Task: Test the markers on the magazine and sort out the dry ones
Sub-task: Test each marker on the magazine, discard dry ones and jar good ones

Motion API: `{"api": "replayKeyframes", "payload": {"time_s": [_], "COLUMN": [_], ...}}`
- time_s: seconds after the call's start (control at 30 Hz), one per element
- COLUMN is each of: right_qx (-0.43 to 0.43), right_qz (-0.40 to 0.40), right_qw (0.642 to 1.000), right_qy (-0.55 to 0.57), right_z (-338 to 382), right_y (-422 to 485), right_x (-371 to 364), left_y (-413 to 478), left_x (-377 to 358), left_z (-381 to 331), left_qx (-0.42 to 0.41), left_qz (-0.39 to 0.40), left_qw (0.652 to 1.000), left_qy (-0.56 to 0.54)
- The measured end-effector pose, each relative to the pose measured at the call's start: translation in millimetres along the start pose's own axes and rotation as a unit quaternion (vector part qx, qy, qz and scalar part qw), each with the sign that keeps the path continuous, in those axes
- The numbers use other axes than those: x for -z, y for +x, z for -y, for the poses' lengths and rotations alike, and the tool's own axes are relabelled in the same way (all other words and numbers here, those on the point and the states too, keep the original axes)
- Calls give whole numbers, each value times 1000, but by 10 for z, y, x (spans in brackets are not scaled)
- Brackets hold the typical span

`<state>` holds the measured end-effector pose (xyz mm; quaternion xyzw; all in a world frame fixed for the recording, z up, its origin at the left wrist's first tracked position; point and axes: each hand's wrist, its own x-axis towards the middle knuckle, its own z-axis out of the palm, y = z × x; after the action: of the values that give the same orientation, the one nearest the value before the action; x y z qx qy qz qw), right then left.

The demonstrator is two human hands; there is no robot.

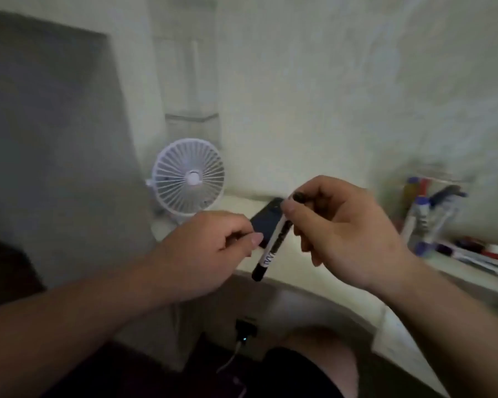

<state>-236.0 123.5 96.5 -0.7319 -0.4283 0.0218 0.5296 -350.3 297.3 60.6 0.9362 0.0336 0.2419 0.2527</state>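
While the right hand point(348, 231) is pinching the marker point(270, 248) near its upper end between thumb and forefinger, the barrel is slanting from one o'clock down to seven o'clock, with its black lower end, probably the cap, hanging free. The left hand point(207, 251) is waiting at nine o'clock of the barrel, fingers curled and thumb just beside it; contact cannot be confirmed. Judgement: the left is lying nearer that end for uncapping
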Motion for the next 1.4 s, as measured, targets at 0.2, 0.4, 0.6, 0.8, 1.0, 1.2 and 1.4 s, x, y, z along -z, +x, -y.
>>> {"api": "replayKeyframes", "payload": {"time_s": [0.2, 0.4, 0.6, 0.8, 1.0, 1.2, 1.4], "right_qx": [81, 83, 69, 21, 46, 33, 21], "right_qz": [198, 385, 425, 375, 389, 391, 424], "right_qw": [970, 898, 883, 919, 906, 906, 893], "right_qy": [-116, -197, -185, -119, -158, -156, -146], "right_z": [333, 580, 534, 476, 396, 307, 199], "right_y": [19, -226, -378, -266, -224, -231, -267], "right_x": [-1527, -2701, -3495, -3764, -3605, -3489, -3461], "left_y": [-1408, -2714, -3193, -3157, -3020, -2932, -2867], "left_x": [1035, 1558, 1458, 1420, 1340, 1248, 1114], "left_z": [982, 1546, 1976, 2166, 2256, 2248, 2247], "left_qx": [105, 313, 412, 421, 408, 390, 387], "left_qz": [37, -4, -51, -61, -56, -43, -2], "left_qw": [970, 932, 902, 898, 905, 913, 917], "left_qy": [214, 182, 121, 113, 110, 111, 98]}}
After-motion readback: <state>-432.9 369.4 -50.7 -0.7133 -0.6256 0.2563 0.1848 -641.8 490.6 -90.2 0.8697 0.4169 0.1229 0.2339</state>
